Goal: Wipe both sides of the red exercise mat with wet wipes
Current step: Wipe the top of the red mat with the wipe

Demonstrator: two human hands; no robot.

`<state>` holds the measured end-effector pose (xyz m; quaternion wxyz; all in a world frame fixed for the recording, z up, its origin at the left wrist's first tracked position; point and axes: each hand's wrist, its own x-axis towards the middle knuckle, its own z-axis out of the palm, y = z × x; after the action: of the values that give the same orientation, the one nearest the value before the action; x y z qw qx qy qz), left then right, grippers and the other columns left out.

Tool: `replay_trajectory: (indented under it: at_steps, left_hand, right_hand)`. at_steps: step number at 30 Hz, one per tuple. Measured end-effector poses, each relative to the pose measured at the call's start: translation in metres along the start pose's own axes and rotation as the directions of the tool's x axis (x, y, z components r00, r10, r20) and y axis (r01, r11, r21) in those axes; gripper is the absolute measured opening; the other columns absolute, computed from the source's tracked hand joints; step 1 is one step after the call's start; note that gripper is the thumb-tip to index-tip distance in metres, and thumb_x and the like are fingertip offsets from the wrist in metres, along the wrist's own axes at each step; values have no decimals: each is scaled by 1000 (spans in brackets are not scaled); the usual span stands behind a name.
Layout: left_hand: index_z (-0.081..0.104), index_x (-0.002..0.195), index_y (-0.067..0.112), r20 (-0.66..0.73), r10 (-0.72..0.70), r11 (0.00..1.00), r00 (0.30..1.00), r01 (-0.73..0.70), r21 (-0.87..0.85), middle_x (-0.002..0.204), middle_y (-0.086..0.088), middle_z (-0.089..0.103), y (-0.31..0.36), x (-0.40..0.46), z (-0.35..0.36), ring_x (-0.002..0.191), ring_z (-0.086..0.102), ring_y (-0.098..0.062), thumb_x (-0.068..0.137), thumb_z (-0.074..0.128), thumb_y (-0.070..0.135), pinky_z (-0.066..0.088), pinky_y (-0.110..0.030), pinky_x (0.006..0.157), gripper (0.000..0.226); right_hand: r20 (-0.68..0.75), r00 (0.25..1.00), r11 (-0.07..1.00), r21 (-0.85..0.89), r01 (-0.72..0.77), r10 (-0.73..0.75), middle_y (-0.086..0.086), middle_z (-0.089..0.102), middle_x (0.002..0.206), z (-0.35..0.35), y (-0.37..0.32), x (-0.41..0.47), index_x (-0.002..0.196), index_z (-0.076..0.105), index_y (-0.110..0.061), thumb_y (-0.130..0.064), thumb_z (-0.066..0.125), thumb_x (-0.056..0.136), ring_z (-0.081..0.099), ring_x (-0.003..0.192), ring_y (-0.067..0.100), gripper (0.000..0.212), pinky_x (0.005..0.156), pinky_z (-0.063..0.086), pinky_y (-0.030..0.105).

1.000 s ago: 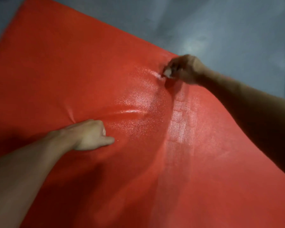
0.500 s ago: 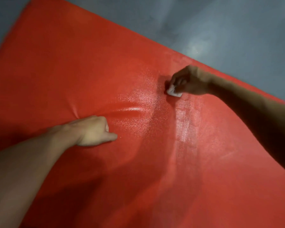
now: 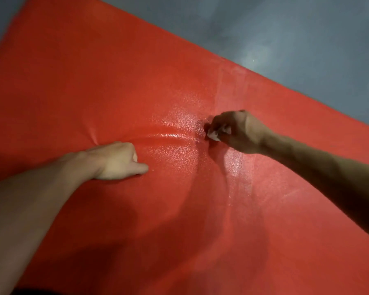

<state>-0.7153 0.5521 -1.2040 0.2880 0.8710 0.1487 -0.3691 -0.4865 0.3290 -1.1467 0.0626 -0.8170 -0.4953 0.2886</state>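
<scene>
Right grip (image 3: 234,133) around wipe (image 3: 216,134) on mat (image 3: 94,81)

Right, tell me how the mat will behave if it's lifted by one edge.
Probably floppy: the mat dimples and creases under the left hand, so it likely sags or bends rather than staying flat. Possibly slippery where wet: a shiny streak runs by the right hand with the wipe. It looks large, so likely awkward for one hand.

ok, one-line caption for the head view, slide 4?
Right hand rubs a wet wipe on the red mat while the fisted left hand presses it down.
</scene>
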Motion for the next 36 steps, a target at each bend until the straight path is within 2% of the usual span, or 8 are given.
replay_trajectory:
  at_steps: [6,11,16,22,25,27,32,36]
  left_hand:
    - [42,47,11,-16,-19,1000,1000,19,5,45,1,31,1,0,0,47,36,-20,88,62,46,30,-34,51,57]
    - [43,45,12,-26,-23,1000,999,23,-8,45,2,31,2,-1,1,47,37,-20,88,63,46,31,-34,52,58]
    - [43,48,9,-42,-27,1000,999,27,-4,44,1,33,3,-2,2,48,41,-21,88,63,47,34,-33,52,58]
    - [43,50,9,-60,-60,998,996,59,-23,48,-3,36,10,-9,0,47,39,-22,90,64,43,29,-31,48,57]
    - [44,50,9,-61,-69,997,996,67,-37,48,-4,38,12,-12,0,48,40,-23,91,64,42,30,-31,49,56]
    - [43,51,9,-63,-68,997,996,65,-43,49,-5,37,12,-13,0,49,40,-24,91,64,41,29,-31,49,56]
    - [44,51,8,-85,-72,997,994,68,-47,49,-6,39,13,-15,0,50,42,-24,90,63,43,30,-31,49,55]
    - [49,52,6,-148,-63,998,987,58,-34,50,-8,44,13,-19,7,55,51,-29,90,63,47,37,-34,54,57]
  right_hand:
    - [-466,862,974,-5,-226,197,10,72,90,-49,47,53,96,76,-15,-23,63,90,63,78,20,16,67,41,26]
    - [-331,931,988,19,-154,152,4,69,85,2,20,25,92,76,-17,-23,66,92,64,76,20,12,61,44,29]
    - [-70,988,989,49,138,-134,-5,56,84,47,-35,-54,92,70,-13,-28,56,96,56,66,15,21,55,46,28]
    - [-360,933,996,-71,-54,25,4,59,86,-1,-5,15,96,72,-14,-21,59,91,63,73,28,15,63,39,28]
    - [-332,942,998,-18,-63,53,7,63,91,29,-18,-4,99,71,-14,-36,58,94,61,72,22,26,61,47,30]
    - [-285,958,998,69,0,20,0,59,89,59,-40,-43,96,69,-16,-26,64,96,56,69,15,11,59,49,34]
    - [35,968,941,245,231,-247,-8,55,92,102,-90,-138,98,64,-24,-23,50,98,56,73,12,14,66,50,29]
    - [-258,965,995,78,66,-44,-3,56,89,70,-62,-84,99,65,-17,-31,49,99,57,67,16,21,58,51,37]
